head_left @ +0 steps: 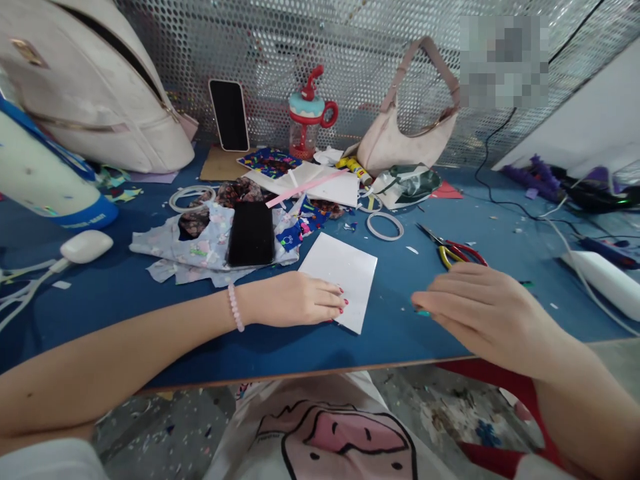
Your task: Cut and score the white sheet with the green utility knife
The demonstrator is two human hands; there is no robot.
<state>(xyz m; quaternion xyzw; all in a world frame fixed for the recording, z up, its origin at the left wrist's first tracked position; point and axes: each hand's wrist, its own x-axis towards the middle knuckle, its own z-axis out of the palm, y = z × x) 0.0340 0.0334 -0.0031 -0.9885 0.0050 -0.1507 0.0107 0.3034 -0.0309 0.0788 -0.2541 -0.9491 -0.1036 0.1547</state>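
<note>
My left hand (295,300) lies flat on the blue table, fingers stretched out, its fingertips pressing the near left edge of a white card (345,273). A pink bead bracelet is on that wrist. My right hand (480,313) hovers low over the table to the right of the card, fingers held together and pinched on a small teal thing (423,312) that pokes out at the fingertips; I cannot make out what it is. Scissors with red and yellow handles (453,251) lie just beyond my right hand.
A black phone (251,233) rests on patterned fabric scraps (200,243). Tape rings (385,226), white paper sheets, a glue stick, a beige handbag (400,137), a drink cup (306,120), a standing phone (229,115), a backpack and cables line the back and sides. The table edge (300,373) runs close below my hands.
</note>
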